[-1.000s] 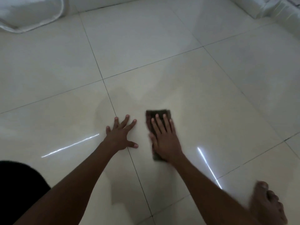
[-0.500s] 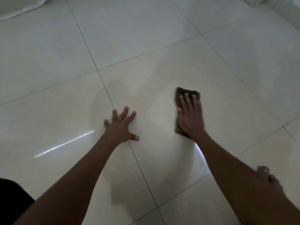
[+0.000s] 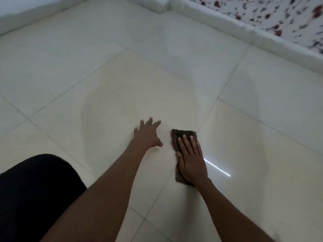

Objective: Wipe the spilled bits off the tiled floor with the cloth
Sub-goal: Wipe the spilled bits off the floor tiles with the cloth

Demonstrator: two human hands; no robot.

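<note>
A dark-clad knee (image 3: 35, 194) sits nearest. Beyond it the right hand (image 3: 191, 160) presses flat – fingers (image 3: 185, 143) straight, close together – on the dark folded cloth (image 3: 182, 134) on the tiled floor (image 3: 139, 81). Just beside, the left hand (image 3: 147, 135) rests splayed. A floral mattress (image 3: 279, 16) lines the floor's far edge.

No legible text, label, brand, number or sign anywhere in view

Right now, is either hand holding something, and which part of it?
The right hand presses flat on top of the dark cloth, covering most of it, not gripping it. The left hand holds nothing; it rests spread on the tiled floor.
</note>
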